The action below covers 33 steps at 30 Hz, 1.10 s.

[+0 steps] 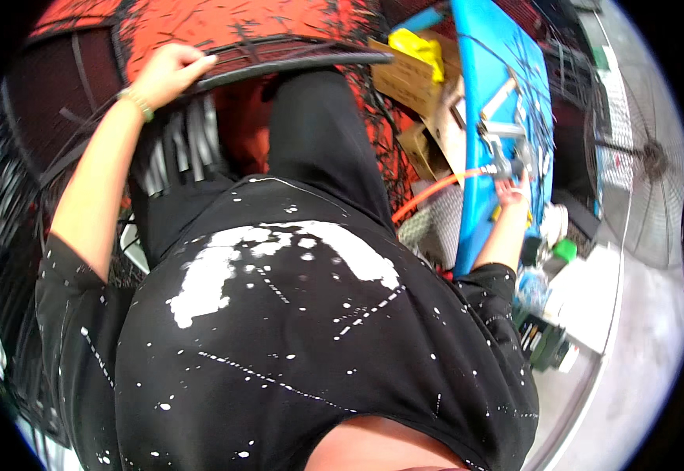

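My left hand (171,72) is closed, thumb and fingers pinching the edge of a long black frame (295,63) with dark strips along it. The frame lies across above my lap and runs to the right. At the blue tabletop on the right, my right hand (512,191) is closed at the lower end of a silver-grey air tool (505,159). An orange hose (436,187) joins the tool there and curves back toward my lap. Blur hides exactly how those fingers wrap it.
The narrow blue tabletop (479,47) carries other tools and black scraps. Beside it are a cardboard box (404,82) with a yellow bag (420,51). Red material (240,23) strewn with black strip scraps lies ahead. A large fan (652,157) stands far right.
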Motion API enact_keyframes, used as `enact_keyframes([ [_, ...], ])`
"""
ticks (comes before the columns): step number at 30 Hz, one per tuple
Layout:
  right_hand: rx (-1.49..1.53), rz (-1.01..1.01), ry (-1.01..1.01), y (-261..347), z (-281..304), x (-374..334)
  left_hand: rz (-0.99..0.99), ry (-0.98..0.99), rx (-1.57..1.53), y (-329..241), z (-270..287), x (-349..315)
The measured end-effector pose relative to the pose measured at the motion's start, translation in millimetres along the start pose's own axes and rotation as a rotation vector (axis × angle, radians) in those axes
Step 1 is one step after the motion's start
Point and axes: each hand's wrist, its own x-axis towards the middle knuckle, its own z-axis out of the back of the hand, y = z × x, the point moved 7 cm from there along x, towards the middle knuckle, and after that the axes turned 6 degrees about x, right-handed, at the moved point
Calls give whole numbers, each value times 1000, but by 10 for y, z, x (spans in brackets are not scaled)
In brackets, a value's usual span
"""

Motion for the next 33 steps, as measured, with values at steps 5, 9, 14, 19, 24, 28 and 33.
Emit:
enact_keyframes([
  [5, 123, -130, 24, 102, -65, 122, 110, 24, -186, -57, -26, -37],
  [9, -245, 35, 104, 53, -579, -461, 168, 47, -208, 25, -53, -51],
  [14, -51, 48, 183, 45, -711, -511, 158, 14, -210, -44, -11, -94],
  [19, -241, 13, 396, 149, -904, -621, 150, 70, -217, -47, -32, 5],
  [24, -539, 487, 358, -216, -1776, -1911, 164, 49, -198, 63, -44, -49],
  [28, -1022, 819, 538, -610, -2398, -2874, 105, 78, -170, 118, -50, -5],
  [33, -1309, 1311, 1021, -1373, -3032, -4118, 94, 41, -65, -15, 6, -10],
])
